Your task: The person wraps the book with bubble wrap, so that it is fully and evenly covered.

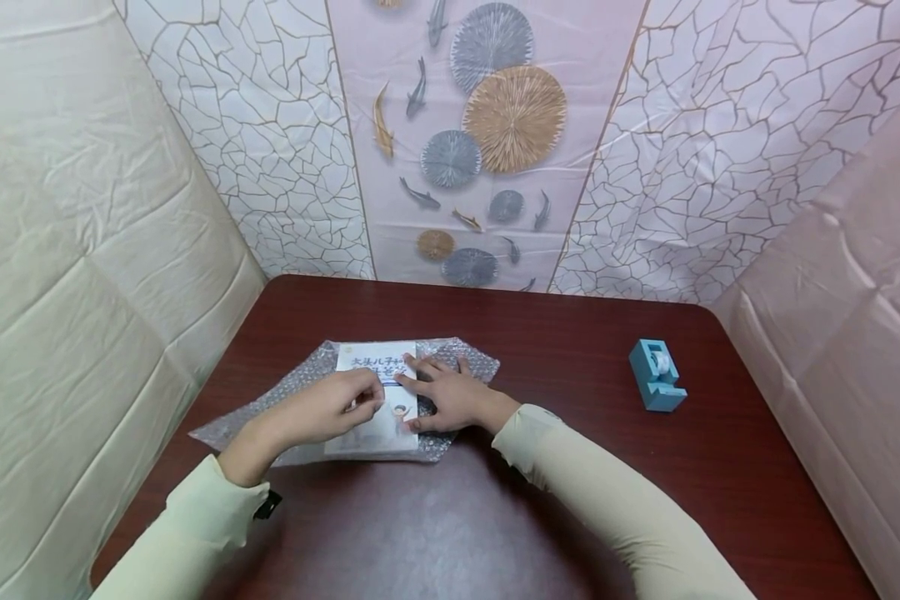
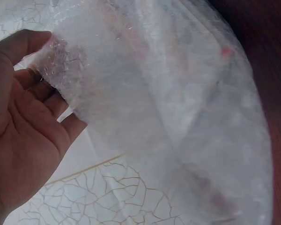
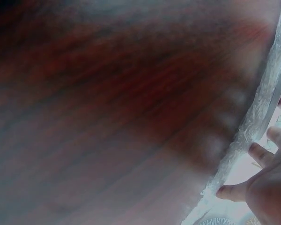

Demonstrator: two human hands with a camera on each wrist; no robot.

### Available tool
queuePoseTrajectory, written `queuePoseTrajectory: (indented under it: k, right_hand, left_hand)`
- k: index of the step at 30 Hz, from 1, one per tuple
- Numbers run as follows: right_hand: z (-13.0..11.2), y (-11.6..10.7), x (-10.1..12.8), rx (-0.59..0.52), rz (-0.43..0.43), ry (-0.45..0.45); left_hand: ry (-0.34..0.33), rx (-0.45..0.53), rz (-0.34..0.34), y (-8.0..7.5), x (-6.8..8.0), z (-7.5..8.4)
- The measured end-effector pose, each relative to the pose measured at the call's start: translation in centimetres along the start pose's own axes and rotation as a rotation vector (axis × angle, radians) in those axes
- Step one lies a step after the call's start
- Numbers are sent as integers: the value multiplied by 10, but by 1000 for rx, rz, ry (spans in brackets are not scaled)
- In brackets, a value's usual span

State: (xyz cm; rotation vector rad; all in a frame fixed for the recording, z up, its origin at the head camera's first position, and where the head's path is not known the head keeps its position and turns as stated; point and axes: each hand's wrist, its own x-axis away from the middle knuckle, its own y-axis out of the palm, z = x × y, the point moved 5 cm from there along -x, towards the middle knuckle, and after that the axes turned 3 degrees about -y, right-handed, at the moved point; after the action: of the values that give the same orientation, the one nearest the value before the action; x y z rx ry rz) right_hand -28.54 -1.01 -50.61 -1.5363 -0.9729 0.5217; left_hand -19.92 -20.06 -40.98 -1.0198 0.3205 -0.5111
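A white book (image 1: 378,433) with blue lettering lies on a sheet of bubble wrap (image 1: 251,421) on the table. Part of the wrap covers the book's left side. Over that side, my left hand (image 1: 330,408) pinches the wrap's edge between thumb and fingers; the left wrist view shows this hand (image 2: 28,117) with the clear wrap (image 2: 117,84) stretching from it. My right hand (image 1: 450,396) rests with spread fingers on the book's right edge and the wrap there. In the right wrist view, its fingers (image 3: 234,192) reach along the wrap's rim (image 3: 246,131).
A blue tape dispenser (image 1: 654,375) with a roll of clear tape stands on the right side of the dark red table (image 1: 555,350). Patterned cloth walls (image 1: 292,125) rise behind the table, with plain cloth on both sides.
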Motion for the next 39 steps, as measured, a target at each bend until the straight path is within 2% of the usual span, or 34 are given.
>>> queuePoseTrajectory:
  k: [6, 10, 15, 20, 24, 29, 35, 39]
  right_hand:
    - [0, 0, 0, -6, -2, 4]
    - [-1, 0, 1, -7, 0, -3]
    - [-1, 0, 1, 0, 7, -9]
    - [-1, 1, 1, 2, 5, -11]
    - [1, 2, 0, 15, 4, -11]
    - [2, 2, -1, 31, -7, -14]
    - [2, 2, -2, 19, 4, -6]
    - [1, 2, 0, 1, 10, -16]
  left_hand:
    - [37, -61, 99, -1, -6, -10]
    - [43, -10, 131, -1, -10, -19]
    - [48, 36, 118, -1, -14, -28]
    - [50, -6, 95, 1, -16, -31]
    - [53, -51, 106, 4, -18, -36]
    - [16, -103, 136, 9, -22, -46]
    - [-60, -125, 125, 17, -26, -59]
    - [-52, -145, 153, 21, -27, -63]
